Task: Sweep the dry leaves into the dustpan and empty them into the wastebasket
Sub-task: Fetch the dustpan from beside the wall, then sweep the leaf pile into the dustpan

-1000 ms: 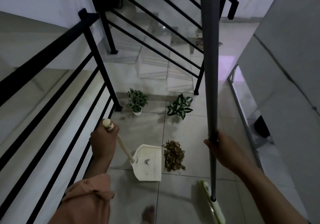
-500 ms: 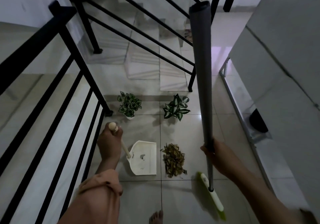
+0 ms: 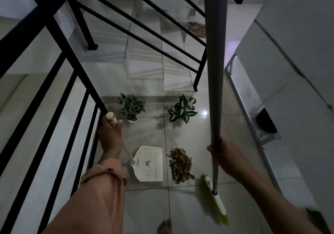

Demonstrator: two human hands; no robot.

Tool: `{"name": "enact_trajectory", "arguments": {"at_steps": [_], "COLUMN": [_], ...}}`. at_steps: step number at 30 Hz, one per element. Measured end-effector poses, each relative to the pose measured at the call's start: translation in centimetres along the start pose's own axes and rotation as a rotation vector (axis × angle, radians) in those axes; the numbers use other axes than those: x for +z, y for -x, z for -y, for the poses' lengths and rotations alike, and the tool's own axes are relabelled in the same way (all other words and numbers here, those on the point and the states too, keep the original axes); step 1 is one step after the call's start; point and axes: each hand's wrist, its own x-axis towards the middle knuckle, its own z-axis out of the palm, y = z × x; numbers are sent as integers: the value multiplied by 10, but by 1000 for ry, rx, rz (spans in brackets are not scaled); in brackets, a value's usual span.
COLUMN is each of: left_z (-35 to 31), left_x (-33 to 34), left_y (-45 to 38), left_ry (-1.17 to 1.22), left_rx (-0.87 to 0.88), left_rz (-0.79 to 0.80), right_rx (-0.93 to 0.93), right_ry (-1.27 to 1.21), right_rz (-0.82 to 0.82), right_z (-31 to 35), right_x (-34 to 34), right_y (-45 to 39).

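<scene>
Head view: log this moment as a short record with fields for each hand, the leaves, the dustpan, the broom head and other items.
left hand: grips the dustpan's wooden handle near its top
right hand: grips the grey broom pole
dustpan: white, on the tiled floor, left of the pile, a few specks inside
dry leaves: one pile on the floor, not yet in the pan
broom head: green and white, right of the pile, blurred
potted plants: two, beyond the pile
dark bin: by the right wall
</scene>
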Motion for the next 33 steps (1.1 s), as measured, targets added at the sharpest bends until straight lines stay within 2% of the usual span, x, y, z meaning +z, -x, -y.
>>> {"name": "enact_trajectory", "arguments": {"at_steps": [6,10,12,14,17,21,28,31,33], "left_z": [11,14,12,10,8,-14,-90,-103,-108], "left_x": [-1,-6,-7,-5,6,22,37,49,59], "left_y": [-16,-12,-3,12,39,64,84,114,130], "left_ry": [-25,44,102,128,42,18,152,144,146], "left_rx": [-67,-105,-184,-346,-460,-265,139,188,206], "left_rz": [21,49,56,92,282,556,841,1010,1055], "right_rx": [30,27,41,44,24,10,-25,-38,-56], "right_ry": [-25,-37,-47,-56,-57,-49,-43,-41,-32], "right_rz": [-20,-45,-40,-33,-34,-45,-72,-66,-60], "right_z": [0,-5,-7,-7,-7,-7,-16,-22,-26], "right_x": [-1,-4,-5,-8,-11,-15,-26,-32,-37], "right_y": [-2,-1,0,2,5,9,13,14,11]}}
